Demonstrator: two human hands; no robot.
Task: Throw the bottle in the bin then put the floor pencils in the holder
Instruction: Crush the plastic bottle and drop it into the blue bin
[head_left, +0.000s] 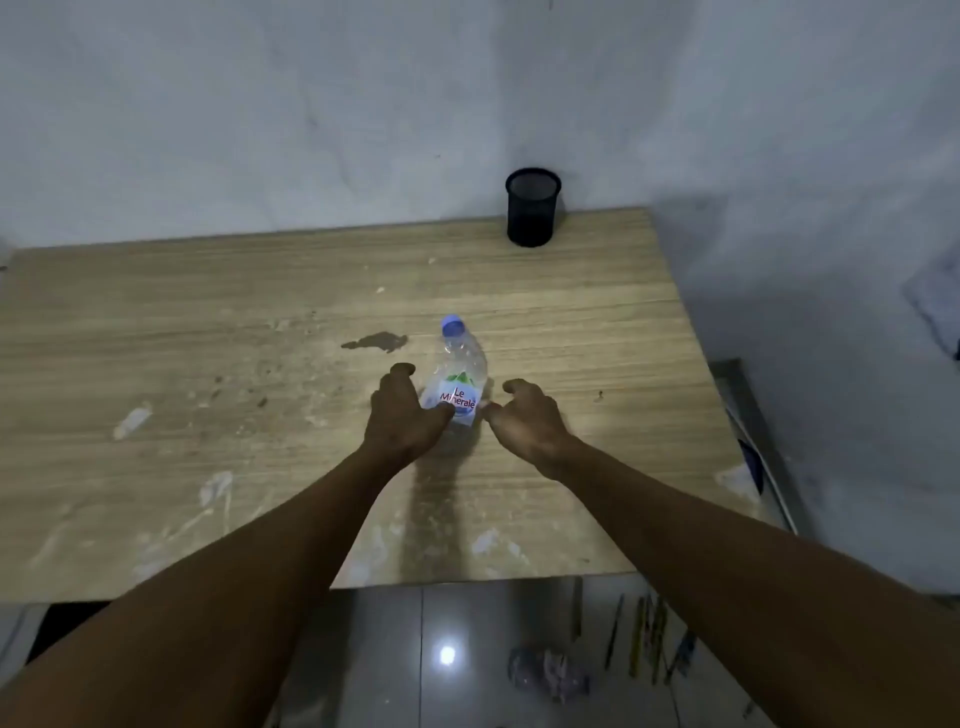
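Head view: a clear plastic bottle (457, 374) with a blue cap and a white "Le Minerale" label stands upright mid-bench, looking empty. The left hand (402, 415) has its grip open, thumb touching the label; the right hand (524, 415) is open too, fingers curled just beside the bottle. A black mesh holder (532, 207) stands at the far edge of the bench (156, 364), near the right corner. Pencils (649, 639) lie on the tiled floor (467, 613) near right, beside a crumpled cloth (545, 673).

We see our left hand (402, 415) and right hand (527, 418) bare, forearms unsleeved, no rings or watch.
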